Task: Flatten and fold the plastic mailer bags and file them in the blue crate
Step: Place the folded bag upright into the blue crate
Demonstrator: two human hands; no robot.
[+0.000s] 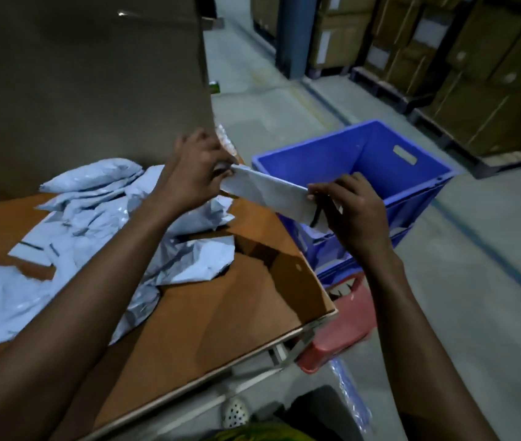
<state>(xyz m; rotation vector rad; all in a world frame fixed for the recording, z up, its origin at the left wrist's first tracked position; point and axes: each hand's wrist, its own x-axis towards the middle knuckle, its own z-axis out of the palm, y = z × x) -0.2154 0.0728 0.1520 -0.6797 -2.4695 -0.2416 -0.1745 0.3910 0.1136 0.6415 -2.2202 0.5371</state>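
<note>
While both hands' fingers [221, 168] pinch the folded pale-grey plastic mailer [268, 194], keep taut, lower into blue plastic crate [411, 198].

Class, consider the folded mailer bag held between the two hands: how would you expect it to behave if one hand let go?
The folded mailer bag would probably droop: it is thin plastic, spanning between the left hand and right hand. It looks light, since fingertip grips hold it. It may partly unfold, judging by the crumpled bags on the table.
</note>
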